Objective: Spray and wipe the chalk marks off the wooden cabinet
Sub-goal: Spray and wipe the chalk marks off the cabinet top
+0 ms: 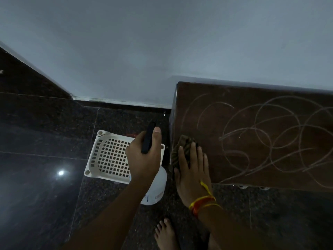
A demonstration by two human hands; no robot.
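The wooden cabinet (252, 134) stands against the wall, its top looped with chalk marks (266, 138). Left hand (144, 159) grips the spray bottle (155, 186) above a white basket (108, 156); right hand (193, 170), fingers flat, presses a cloth (182, 148) at the cabinet's left edge.

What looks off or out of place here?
Looping chalk scribbles cover the wooden cabinet top, still unwiped. A white basket sits askew on the floor beside it. No spill or damage visible.
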